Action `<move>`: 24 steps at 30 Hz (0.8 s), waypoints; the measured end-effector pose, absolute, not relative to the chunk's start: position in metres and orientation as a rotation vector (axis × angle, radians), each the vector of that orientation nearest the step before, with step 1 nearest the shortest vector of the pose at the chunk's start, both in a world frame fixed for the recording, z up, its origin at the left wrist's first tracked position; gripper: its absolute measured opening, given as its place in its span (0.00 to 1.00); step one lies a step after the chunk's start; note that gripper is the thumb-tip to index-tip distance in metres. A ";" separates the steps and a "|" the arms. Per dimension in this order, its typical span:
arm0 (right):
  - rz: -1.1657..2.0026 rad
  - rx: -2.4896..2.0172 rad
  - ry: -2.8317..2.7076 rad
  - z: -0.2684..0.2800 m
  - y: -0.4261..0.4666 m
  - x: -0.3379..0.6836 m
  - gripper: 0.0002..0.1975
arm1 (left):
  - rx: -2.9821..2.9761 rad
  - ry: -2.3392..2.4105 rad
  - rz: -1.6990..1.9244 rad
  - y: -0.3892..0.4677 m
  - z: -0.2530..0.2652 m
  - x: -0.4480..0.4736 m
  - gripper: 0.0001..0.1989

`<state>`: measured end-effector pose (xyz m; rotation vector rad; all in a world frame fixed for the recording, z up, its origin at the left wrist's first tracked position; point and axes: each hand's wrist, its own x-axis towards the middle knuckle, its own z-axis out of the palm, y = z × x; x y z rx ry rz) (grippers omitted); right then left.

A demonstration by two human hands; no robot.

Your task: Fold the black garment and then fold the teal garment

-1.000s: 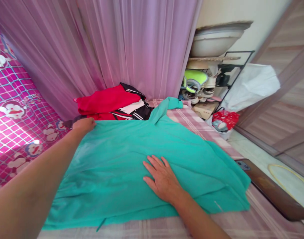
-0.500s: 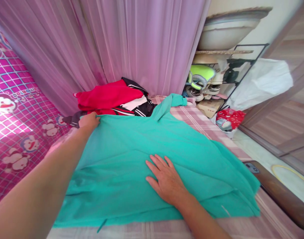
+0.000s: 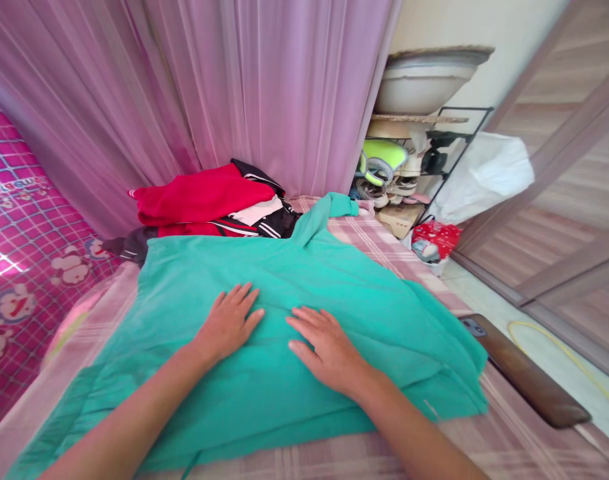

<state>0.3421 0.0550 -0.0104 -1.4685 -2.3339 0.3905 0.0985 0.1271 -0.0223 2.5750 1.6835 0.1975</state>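
A teal long-sleeved garment (image 3: 264, 400) lies spread over the plaid bed sheet (image 3: 364, 243), with one sleeve stretching toward the back. My left hand (image 3: 229, 320) rests flat on its middle, fingers spread. Just to the right, my right hand (image 3: 327, 347) also lies palm down on the cloth, fingers apart. Neither hand grips the fabric. Small creases run across the cloth around both hands. A dark cord end pokes out at the garment's near edge.
Behind the garment lies a heap of red and black clothes (image 3: 199, 197) against the purple curtain (image 3: 264, 87). A brown phone (image 3: 529, 373) sits at the bed's right edge. Beyond stands a rack with shoes (image 3: 404, 187) and a white basin (image 3: 424, 87). A pink patterned blanket (image 3: 14, 267) hangs left.
My left hand has let go of the garment's far left edge and moved to its middle, now flat beside my right hand. The right hand stays nearly in place. The view has shifted slightly.
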 end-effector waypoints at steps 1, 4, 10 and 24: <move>0.384 -1.478 -2.307 -0.005 0.067 0.350 0.22 | 2.580 1.705 0.186 0.122 -0.028 0.105 0.30; 0.291 -1.673 -2.182 0.011 0.118 0.381 0.20 | 2.597 1.773 0.224 0.116 -0.041 0.113 0.30; 0.020 -2.160 -1.928 0.014 0.226 0.437 0.26 | 2.626 1.770 0.267 0.117 -0.048 0.110 0.31; -0.142 -2.289 -1.759 -0.024 0.269 0.436 0.19 | 2.577 1.759 0.197 0.113 -0.047 0.111 0.30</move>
